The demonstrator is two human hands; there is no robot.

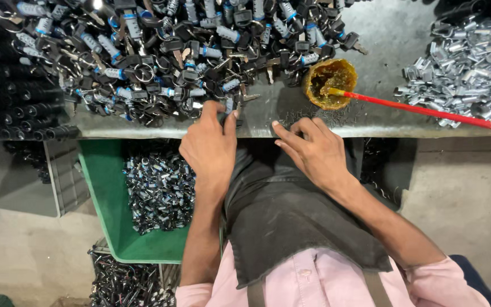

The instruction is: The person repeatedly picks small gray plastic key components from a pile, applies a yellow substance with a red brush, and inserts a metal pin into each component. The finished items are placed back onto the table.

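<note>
My left hand (210, 142) rests at the near edge of the metal workbench (370, 122), its fingers closed on a small dark lock part at the border of the pile of keys and lock cylinders (160, 51). My right hand (311, 149) lies beside it on the bench edge, fingers curled down on the surface; whether it holds a small part is hidden. A round tub of amber grease (329, 83) stands just beyond my right hand, with a red stick (421, 110) resting in it.
A heap of shiny metal clips (467, 62) fills the bench's right side. Black cylinders (12, 96) are stacked at the left. Below the bench, a green bin (106, 193) holds finished small lock parts. A dark apron covers my lap.
</note>
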